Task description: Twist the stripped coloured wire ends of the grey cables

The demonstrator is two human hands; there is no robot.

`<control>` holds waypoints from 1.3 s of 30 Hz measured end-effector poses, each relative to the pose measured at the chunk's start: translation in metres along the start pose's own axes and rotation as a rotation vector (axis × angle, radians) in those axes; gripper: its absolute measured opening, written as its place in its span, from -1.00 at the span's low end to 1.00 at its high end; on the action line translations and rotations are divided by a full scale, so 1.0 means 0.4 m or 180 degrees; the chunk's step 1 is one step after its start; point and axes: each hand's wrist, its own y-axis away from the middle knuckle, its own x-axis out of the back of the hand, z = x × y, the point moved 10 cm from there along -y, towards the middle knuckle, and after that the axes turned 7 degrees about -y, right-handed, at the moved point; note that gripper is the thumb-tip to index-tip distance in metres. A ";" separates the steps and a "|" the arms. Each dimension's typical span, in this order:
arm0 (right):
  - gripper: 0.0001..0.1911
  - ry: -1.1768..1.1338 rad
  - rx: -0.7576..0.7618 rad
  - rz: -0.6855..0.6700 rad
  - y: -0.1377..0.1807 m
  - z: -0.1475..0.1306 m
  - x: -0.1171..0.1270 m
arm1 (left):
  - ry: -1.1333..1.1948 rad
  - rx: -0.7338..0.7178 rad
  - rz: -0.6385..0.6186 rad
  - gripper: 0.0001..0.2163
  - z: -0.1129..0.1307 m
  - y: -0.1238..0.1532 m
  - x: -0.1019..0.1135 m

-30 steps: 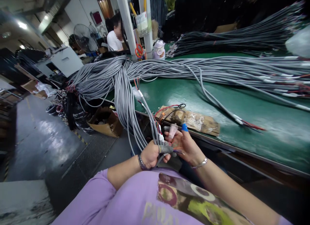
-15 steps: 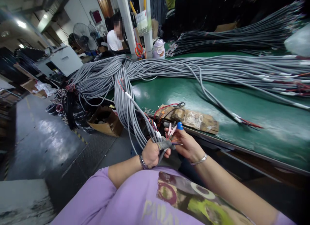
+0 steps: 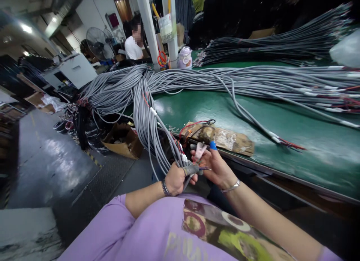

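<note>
My left hand is closed around a bundle of grey cable ends that hang down from the big grey cable pile on the green table. The cable ends show white sleeves and thin red wires. My right hand is just right of them, with a blue cap on one fingertip. It pinches a small pink tool at the coloured wire tips. Both hands are in front of my chest, below the table's front edge.
A taped cardboard pad with red and black wires lies on the table edge. Dark cable bundles lie at the back. A cardboard box sits on the floor. A seated person and a fan are far left.
One cable with a white sleeve has slid further left and down along the hanging bundle. My hands have stayed nearly in place, the right one shifting slightly at the wire tips.
</note>
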 end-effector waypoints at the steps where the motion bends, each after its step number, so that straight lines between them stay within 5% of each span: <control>1: -0.53 0.0025 -0.0012 -0.0035 0.002 -0.002 -0.001 | -0.0019 -0.0027 0.0004 -0.65 0.002 0.006 0.001; 7: -0.66 0.0231 0.0078 -0.0142 0.006 -0.017 -0.003 | 0.0007 -0.0150 0.0209 -0.63 0.015 0.021 0.007; 24: -0.45 0.0073 -0.0203 -0.0073 -0.006 0.027 -0.016 | 0.0009 -0.0292 0.0410 -0.63 0.014 0.001 -0.004; 39: -0.72 -0.0493 -0.0068 -0.0233 -0.006 0.003 0.003 | 0.0155 -0.0449 0.0376 -0.66 0.013 0.028 0.014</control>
